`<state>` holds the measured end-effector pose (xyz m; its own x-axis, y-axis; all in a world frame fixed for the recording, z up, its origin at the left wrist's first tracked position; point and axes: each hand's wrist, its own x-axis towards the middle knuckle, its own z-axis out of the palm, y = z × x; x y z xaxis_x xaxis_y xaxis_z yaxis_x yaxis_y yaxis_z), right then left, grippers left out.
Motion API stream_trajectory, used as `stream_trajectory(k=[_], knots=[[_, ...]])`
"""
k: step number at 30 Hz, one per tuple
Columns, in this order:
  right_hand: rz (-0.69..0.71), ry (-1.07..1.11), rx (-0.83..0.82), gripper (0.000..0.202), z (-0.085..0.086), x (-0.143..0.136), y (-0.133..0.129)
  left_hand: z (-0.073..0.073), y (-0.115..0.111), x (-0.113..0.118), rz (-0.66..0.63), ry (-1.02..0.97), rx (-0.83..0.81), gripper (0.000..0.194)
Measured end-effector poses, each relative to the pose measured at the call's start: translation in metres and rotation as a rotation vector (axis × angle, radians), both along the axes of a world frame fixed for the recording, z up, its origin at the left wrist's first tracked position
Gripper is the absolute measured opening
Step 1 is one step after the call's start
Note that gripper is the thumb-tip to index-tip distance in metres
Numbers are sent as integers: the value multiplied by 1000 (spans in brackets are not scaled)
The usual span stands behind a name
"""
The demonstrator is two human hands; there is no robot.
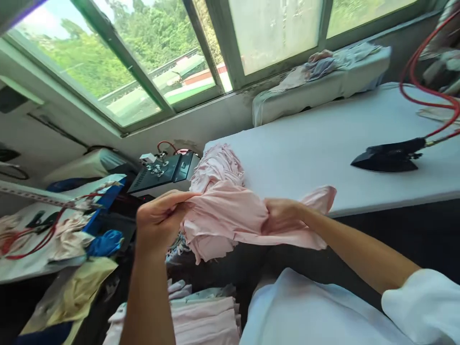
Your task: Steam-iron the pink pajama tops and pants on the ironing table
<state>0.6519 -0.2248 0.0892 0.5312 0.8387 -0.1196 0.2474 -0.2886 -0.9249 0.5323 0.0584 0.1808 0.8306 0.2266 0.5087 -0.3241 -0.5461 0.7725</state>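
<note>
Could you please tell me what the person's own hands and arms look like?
The left hand and right hand are bare, with no gloves or wristwatch visible. A loose white sleeve covers the right upper arm; no left sleeve is in view.

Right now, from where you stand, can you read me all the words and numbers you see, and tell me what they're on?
There are none I can read.
Black machine by the wall: any markings are too small and blurred to read.
Black iron: no lettering that I can make out.
Frosted window pane: faint marks, too blurred to tell if they are letters.
Pink cloth: no words show.
</note>
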Motion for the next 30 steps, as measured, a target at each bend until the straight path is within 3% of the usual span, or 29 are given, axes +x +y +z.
stream_trajectory(k=[2,4,8,11,13,14,16,20,23,25,26,30], knots=[[-140,29,-65,35,-19,-19,-25,17,1,3,-19,0,230,14],[-251,25,-32,36,-29,-35,-46,19,5,7,-27,67,374,21],[-512,-117,-71,31,-28,-38,-80,-10,22,17,-58,276,696,26],[-554,-205,-234,24,-26,-23,-101,-31,32,22,169,196,856,14],[-571,-233,-303,30,-28,-11,-113,-38,31,24,396,44,784,7],[-594,-219,-275,31,-30,-6,-117,-38,29,25,477,21,673,8],[-603,-116,-180,31,-33,3,-121,-34,18,29,520,138,364,13],[-559,116,-102,36,-39,9,-110,-2,-11,38,402,410,-229,32],[-349,249,-164,37,-45,-1,-100,36,-25,47,124,311,-468,39],[-163,339,-210,36,-47,-11,-97,59,-30,57,-14,99,-475,34],[-122,370,-148,38,-46,-16,-96,68,-33,63,-34,-20,-441,32],[-116,429,342,55,-30,-43,-74,95,-51,86,78,-224,-139,26]])
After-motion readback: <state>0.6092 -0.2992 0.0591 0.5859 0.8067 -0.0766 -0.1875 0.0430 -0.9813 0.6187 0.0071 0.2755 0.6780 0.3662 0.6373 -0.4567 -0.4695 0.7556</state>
